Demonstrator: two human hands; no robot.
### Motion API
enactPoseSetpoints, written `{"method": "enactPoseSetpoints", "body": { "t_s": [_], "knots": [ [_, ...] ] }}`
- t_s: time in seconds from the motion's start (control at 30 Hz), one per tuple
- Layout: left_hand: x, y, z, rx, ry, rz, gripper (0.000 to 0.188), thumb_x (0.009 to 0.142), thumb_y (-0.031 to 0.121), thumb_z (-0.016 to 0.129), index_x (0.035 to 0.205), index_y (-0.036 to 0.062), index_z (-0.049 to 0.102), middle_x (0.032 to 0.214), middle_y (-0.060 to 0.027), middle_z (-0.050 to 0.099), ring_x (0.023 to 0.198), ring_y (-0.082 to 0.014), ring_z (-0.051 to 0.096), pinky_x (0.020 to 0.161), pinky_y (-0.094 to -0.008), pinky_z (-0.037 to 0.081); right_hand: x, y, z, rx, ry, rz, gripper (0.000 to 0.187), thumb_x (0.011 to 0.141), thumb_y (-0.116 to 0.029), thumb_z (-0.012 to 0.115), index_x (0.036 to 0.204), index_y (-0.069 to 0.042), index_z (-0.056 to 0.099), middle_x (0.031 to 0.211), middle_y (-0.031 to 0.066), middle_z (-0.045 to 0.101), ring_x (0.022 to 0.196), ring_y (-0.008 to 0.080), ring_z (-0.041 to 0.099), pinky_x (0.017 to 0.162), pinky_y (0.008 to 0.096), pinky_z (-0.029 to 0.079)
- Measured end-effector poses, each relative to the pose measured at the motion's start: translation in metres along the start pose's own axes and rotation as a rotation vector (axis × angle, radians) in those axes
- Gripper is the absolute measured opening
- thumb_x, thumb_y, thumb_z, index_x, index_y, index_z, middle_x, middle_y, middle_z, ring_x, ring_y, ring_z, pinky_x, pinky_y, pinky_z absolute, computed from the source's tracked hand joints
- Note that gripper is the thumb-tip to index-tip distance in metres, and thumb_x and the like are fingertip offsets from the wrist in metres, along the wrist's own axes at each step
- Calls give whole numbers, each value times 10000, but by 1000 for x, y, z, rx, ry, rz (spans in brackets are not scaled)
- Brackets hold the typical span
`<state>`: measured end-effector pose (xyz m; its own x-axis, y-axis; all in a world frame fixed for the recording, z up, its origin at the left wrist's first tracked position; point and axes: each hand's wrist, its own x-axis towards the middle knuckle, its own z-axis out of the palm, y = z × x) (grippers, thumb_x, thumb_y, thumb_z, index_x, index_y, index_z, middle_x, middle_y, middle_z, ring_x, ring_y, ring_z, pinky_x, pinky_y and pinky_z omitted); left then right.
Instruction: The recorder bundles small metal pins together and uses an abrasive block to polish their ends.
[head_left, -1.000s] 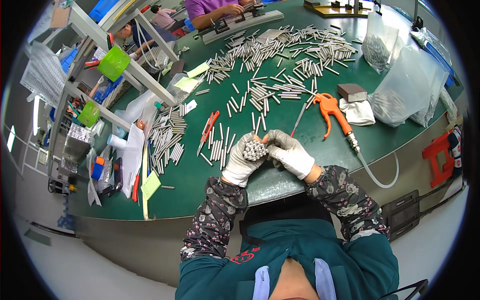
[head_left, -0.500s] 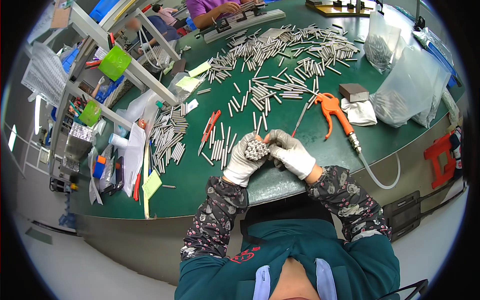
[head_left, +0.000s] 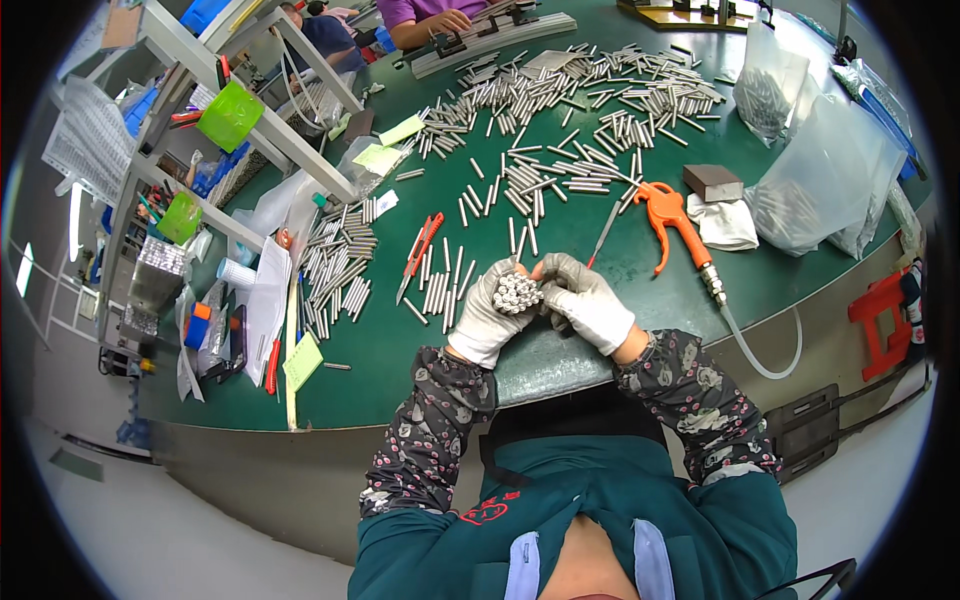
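My left hand (head_left: 480, 322), in a white glove with bare fingertips, is wrapped around a tight bundle of short metal pins (head_left: 516, 294), their round ends facing up. Against the bundle's right side, my right hand (head_left: 592, 308), gloved alike, has its fingers curled and pressed together. What its fingertips pinch, if anything, is hidden. Just beyond my hands stand or lie a few loose pins (head_left: 522, 238). More pins (head_left: 440, 290) lie in a row left of my left hand, beside an orange utility knife (head_left: 424, 246). A thin tool with a red end (head_left: 604, 235) lies beyond my right hand.
Scattered pins (head_left: 600, 90) cover the far table. An orange air gun (head_left: 668, 215) with a hose, a dark block (head_left: 713, 182) on a white cloth (head_left: 726, 227) and plastic bags (head_left: 810, 200) are at right. Shelving (head_left: 270, 130) stands left. Across the table, a person in purple (head_left: 410, 22) works.
My hands stay together around the bundle, which has shifted slightly upward and tilted a little. Across the table, the other person's hands have moved slightly.
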<state>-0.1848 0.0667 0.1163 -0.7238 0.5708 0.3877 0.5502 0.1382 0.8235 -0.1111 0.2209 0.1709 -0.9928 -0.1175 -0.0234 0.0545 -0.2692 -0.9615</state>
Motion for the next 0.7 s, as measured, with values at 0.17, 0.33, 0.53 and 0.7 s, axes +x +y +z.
{"method": "enactPoseSetpoints", "body": {
  "t_s": [0.17, 0.33, 0.53, 0.7],
  "knots": [
    [2, 20, 1, -230, 42, -115, 487, 606, 24, 677, 1027, 59, 434, 817, -5, 509, 725, -96, 515, 654, -211, 444, 0, 1, -1, 21, 3, 27, 164, 794, -89, 447, 957, -73, 461, 643, -9, 464, 484, 42, 425, 436, 165, 345],
    [3, 28, -3, -131, 25, -94, 430, 616, 24, 667, 986, 45, 448, 819, 2, 520, 728, -90, 517, 652, -208, 443, 0, -2, 3, 14, 11, 19, 186, 774, -90, 403, 949, -71, 462, 605, -13, 441, 458, 40, 378, 401, 171, 310],
    [3, 34, -2, -222, 34, -103, 455, 625, 5, 650, 1022, 46, 431, 836, 8, 518, 741, -77, 515, 668, -198, 446, -1, -4, 3, 44, 23, 58, 176, 778, -81, 397, 942, -73, 460, 605, -12, 441, 454, 41, 380, 397, 171, 310],
    [2, 32, -3, -269, 24, -125, 474, 634, -2, 644, 1046, 42, 413, 856, 2, 513, 760, -76, 516, 686, -195, 448, 0, -4, 4, 55, 17, 35, 169, 779, -76, 399, 936, -75, 461, 604, -13, 440, 453, 41, 383, 395, 172, 308]
  ]
}}
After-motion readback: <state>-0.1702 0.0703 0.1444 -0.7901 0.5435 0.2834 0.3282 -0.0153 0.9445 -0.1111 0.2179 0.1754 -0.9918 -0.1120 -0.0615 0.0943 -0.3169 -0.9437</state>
